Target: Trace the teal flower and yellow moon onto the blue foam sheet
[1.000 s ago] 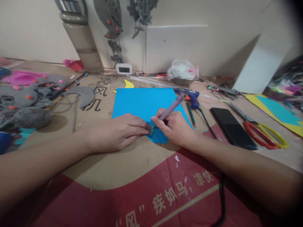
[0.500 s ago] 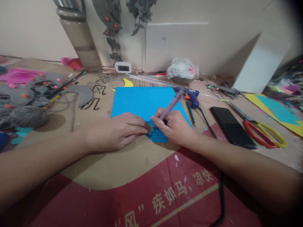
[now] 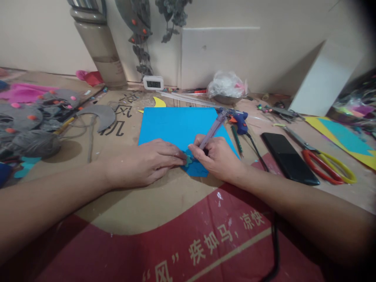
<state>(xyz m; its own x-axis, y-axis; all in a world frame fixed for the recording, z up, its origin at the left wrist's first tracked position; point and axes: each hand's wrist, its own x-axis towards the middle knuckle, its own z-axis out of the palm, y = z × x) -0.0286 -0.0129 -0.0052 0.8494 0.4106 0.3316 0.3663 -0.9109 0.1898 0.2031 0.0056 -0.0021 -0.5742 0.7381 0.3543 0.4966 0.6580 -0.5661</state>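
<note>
Wall (image 3: 226, 13): plain, pale, straight ahead of you | Surface (image 3: 346, 197): pinkish at your right, brown-and-red printed cardboard (image 3: 141, 211) spread before you | Light: dim, shadow on the wall beside the white panel (image 3: 323, 82) | Upper right corner: too dark to judge

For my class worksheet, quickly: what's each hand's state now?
Left hand: open, resting against the small teal cutout.
Right hand: closed, holding the purple pen.

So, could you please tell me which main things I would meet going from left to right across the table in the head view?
Ball of grey yarn, grey crescent cutout, left hand, right hand holding a purple pen, black smartphone, scissors with red and yellow handles.
</note>
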